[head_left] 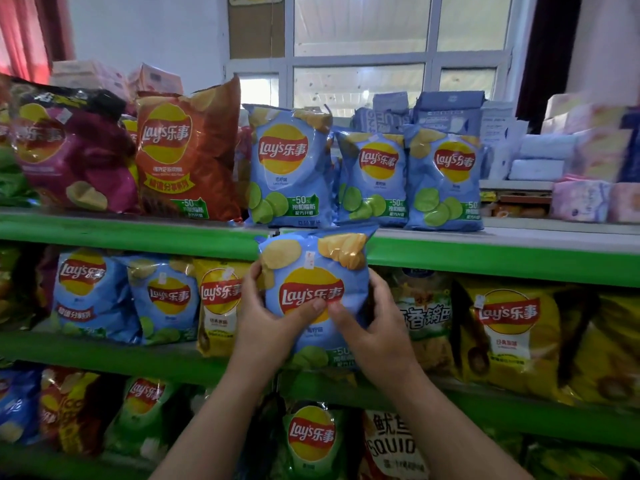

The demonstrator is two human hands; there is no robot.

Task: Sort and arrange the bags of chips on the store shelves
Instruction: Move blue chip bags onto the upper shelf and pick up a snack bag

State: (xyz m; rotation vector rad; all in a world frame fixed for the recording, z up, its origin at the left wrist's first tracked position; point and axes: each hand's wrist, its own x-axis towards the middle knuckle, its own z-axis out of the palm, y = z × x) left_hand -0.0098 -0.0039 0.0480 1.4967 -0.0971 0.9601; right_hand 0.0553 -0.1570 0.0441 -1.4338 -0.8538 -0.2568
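Blue chip bag [313, 289] | held: left hand [263, 323], right hand [377, 334] | before green shelf [485, 265]

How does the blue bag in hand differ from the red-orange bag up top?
The blue lime bag is smaller and held by the left hand and right hand; the red-orange bag is larger and stands on the top shelf. Both show the Lay's logo.

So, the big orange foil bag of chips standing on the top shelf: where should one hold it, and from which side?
Probably pinch the big orange foil bag at its flat top seal, coming from the front and above. It stands upright, its top rises free above its neighbours, while a purple bag crowds its left side.
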